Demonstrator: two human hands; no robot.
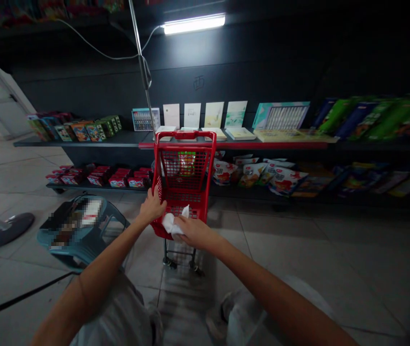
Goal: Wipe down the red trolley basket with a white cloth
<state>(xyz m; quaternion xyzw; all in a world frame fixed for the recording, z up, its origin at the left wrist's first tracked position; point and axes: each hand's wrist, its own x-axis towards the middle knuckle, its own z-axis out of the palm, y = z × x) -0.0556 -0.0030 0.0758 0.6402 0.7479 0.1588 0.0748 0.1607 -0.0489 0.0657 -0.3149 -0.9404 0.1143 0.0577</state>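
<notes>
A small red shopping cart stands on the tiled floor in front of me, its basket of red mesh. My left hand is closed on the cart's near left rim. My right hand is closed on a crumpled white cloth and presses it against the cart's near edge. A green and orange packet shows through the mesh inside the basket.
A teal plastic stool stands left of the cart. A fan base and a black cable lie at far left. Dark shelves with books, boxes and snack packs run along the wall behind. A metal pole rises behind the cart.
</notes>
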